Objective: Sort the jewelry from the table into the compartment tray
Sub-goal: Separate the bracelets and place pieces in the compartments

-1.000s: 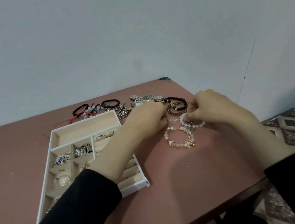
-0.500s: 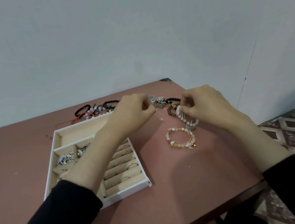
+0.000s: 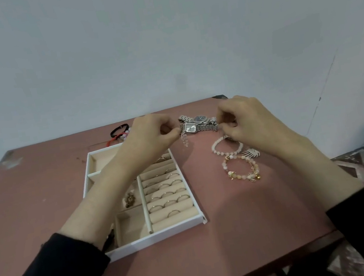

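We see a short strand of clear beads (image 3: pixel 185 140) dangling above the worktop (image 3: pixel 239 224), just right of the compartment tray (image 3: pixel 159 238) and in front of two silver watches (image 3: pixel 199 127). Our left hand (image 3: pixel 152 138) pinches its upper end between thumb and fingertips. Our right hand (image 3: pixel 248 124) has its fingers curled with the tips drawn together near the watch strap; we cannot tell whether it holds anything. Below it lie a white bead bracelet (image 3: pixel 218 150), a white leaf-shaped piece (image 3: pixel 251 152) and a pink-and-gold charm bracelet (image 3: pixel 241 169). Rings (image 3: pixel 170 203) sit in the tray's rolled slots. Black and red bands (image 3: pixel 118 132) lie behind the tray.
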`<state>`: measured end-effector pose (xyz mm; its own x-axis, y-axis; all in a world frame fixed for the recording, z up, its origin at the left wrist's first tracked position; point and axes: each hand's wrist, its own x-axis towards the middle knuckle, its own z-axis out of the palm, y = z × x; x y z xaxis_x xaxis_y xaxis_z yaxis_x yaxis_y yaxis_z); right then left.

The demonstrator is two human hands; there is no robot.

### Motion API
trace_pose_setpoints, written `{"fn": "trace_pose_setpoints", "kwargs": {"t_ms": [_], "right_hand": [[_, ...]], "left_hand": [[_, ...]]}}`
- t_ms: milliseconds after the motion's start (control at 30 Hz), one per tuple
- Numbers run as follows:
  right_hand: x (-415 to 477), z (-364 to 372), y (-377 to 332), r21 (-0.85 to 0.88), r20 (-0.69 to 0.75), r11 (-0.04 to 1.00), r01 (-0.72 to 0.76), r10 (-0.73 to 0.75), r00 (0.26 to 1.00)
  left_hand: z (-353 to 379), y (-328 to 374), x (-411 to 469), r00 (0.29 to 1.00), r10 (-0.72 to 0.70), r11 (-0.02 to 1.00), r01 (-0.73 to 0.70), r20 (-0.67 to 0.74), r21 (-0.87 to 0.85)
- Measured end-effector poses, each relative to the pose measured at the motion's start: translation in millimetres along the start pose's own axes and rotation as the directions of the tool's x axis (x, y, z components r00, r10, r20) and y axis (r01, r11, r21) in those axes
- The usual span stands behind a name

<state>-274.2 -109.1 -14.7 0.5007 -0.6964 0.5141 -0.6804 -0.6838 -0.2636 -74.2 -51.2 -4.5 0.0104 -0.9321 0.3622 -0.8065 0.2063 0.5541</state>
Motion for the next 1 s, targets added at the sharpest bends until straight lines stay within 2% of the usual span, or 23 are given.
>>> {"fn": "trace_pose_setpoints", "kwargs": {"t_ms": [167, 400, 533, 633, 1000], "right_hand": [[3.4, 11.6, -37.8, 0.350, -0.011, 0.933, -0.084, 0.094, 0.996], [13.0, 41.5, -82.0, 0.558, 0.016, 0.817, -0.149, 0.169, 0.985], [15.0, 53.0, -98.2, 0.673, 0.060, 0.714, -0.192, 0.206, 0.977], [12.7, 59.0, -102.8, 0.711, 0.104, 0.669, -0.216, 0.204, 0.973], [8.0, 61.5, -104.8, 0.712, 0.119, 0.669, -0.214, 0.185, 0.975]], "left_hand": [[-17.4, -8.0, -11.9, 0.999, -0.040, 0.999, 0.040, -0.012, -0.020], [-53.6, -23.3, -43.8, 0.994, -0.102, 0.993, 0.099, -0.039, -0.070], [-71.2, -29.9, -63.2, 0.990, -0.136, 0.986, 0.132, -0.036, -0.099], [-75.9, -33.5, -74.4, 0.990, -0.139, 0.987, 0.142, 0.032, -0.082], [-73.6, -42.5, -90.0, 0.970, -0.119, 0.992, 0.125, 0.214, -0.012]]}}
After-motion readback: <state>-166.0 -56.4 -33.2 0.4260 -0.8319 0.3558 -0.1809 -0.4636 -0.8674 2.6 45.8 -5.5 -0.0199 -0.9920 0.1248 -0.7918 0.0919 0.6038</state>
